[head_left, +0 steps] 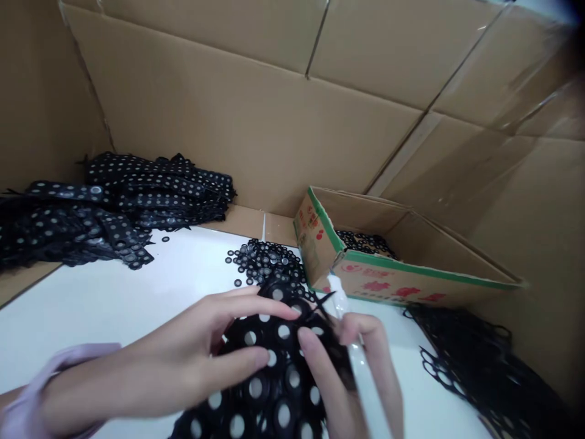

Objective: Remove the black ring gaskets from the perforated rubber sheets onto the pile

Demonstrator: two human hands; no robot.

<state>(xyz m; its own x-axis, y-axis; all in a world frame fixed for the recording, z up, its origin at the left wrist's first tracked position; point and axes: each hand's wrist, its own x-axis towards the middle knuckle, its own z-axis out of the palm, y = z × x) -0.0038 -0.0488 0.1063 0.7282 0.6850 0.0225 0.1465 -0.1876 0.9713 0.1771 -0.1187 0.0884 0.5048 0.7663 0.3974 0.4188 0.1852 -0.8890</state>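
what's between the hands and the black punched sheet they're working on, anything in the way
Nothing visible. The left hand and right hand both already rest on the black punched sheet, fingers pressing straight on it. The loose black rings lie beyond it, near the small carton.

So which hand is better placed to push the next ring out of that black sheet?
Probably the right hand: its fingertips lie on the black sheet near the edge facing the loose rings and the small box. The left hand is spread across the sheet, steadying it.
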